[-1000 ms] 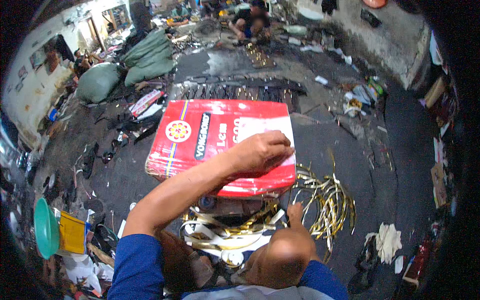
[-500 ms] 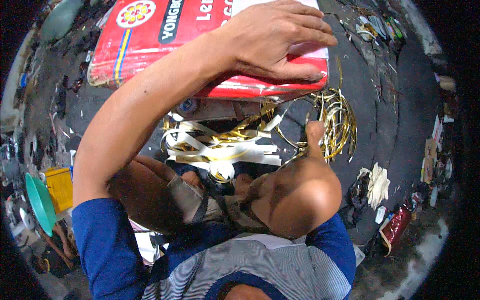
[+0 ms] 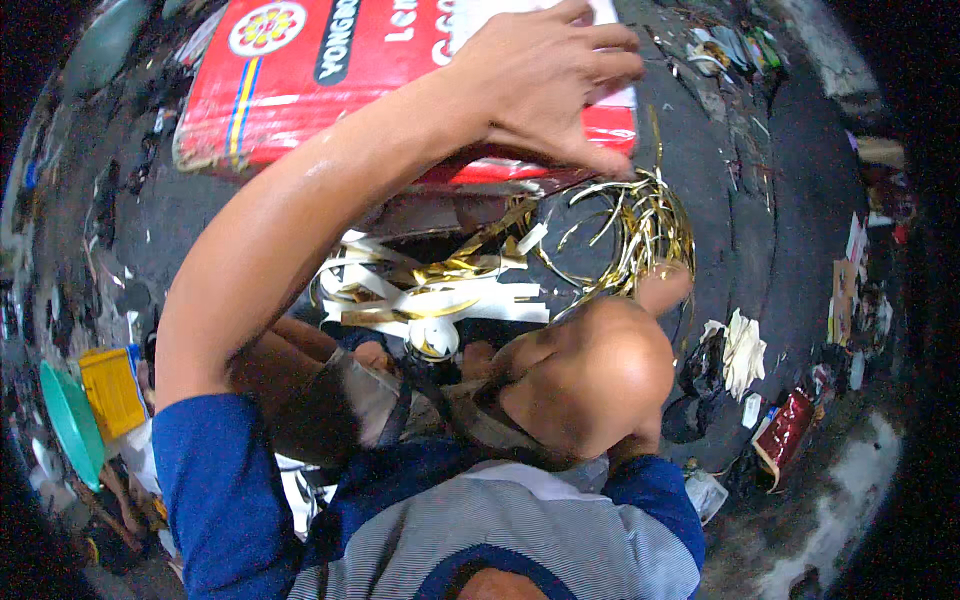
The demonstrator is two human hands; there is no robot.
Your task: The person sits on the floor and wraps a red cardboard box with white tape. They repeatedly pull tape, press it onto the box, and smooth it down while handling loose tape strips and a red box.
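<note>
A red carton point(image 3: 285, 110) with white and blue printing stands at the top of the view. My left hand point(image 3: 560, 80) rests on its right part, fingers spread toward the right edge and thumb at the lower front edge. Beyond my raised knee, part of my right hand point(image 3: 665, 285) shows beside a loose coil of gold strip point(image 3: 655, 225). The knee hides most of this hand and its fingers cannot be made out. White and gold strips point(image 3: 440, 300) lie in a tangle between the carton and my legs, with a small white and gold roll point(image 3: 433, 338) nearest me.
A yellow crate point(image 3: 112, 390) and a green basin point(image 3: 72, 425) stand at the left. To the right lie a crumpled pale cloth point(image 3: 744, 352), a dark red pouch point(image 3: 785, 437) and a piece of brown cardboard point(image 3: 843, 300). Litter is scattered along the dark floor's edges.
My right hand has shifted right and slightly nearer beside the gold coil. My left hand stays on the carton, its fingers slightly more bent. The whole view has shifted a little.
</note>
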